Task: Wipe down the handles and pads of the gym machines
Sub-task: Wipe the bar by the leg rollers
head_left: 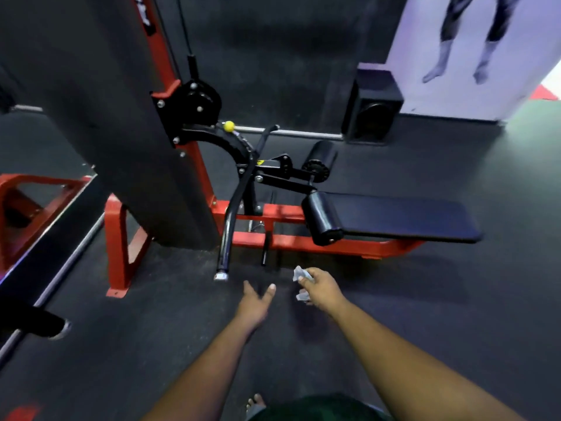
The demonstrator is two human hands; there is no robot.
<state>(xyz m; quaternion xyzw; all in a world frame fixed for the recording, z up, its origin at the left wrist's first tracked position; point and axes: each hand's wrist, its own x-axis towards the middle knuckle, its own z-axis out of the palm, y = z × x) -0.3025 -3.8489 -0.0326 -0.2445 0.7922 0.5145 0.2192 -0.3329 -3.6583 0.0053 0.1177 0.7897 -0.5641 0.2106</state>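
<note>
Wipe (pixel 300 282): small, crumpled, pale, pinched in right hand (pixel 320 288) above floor, near machine's curved handle (pixel 227 232). Likely light, soft, limp; best bunched between fingertips. Left hand (pixel 253 305) spread, holding nothing. Long pad (pixel 403 217) and roller pad (pixel 323 218) beyond, likely firm, smooth.

We could not see most of the crumpled cloth (pixel 300 284), since the right hand (pixel 320 288) covered its middle and left only two pale ends showing. The left hand (pixel 255 302) showed us only its back, so its palm was hidden. The dark weight-stack shroud (pixel 100 95) hid the machine's frame behind it and ran off the top edge. The wall poster (pixel 473 53) was cut off above the figure's legs. The whole view was softly blurred.
</note>
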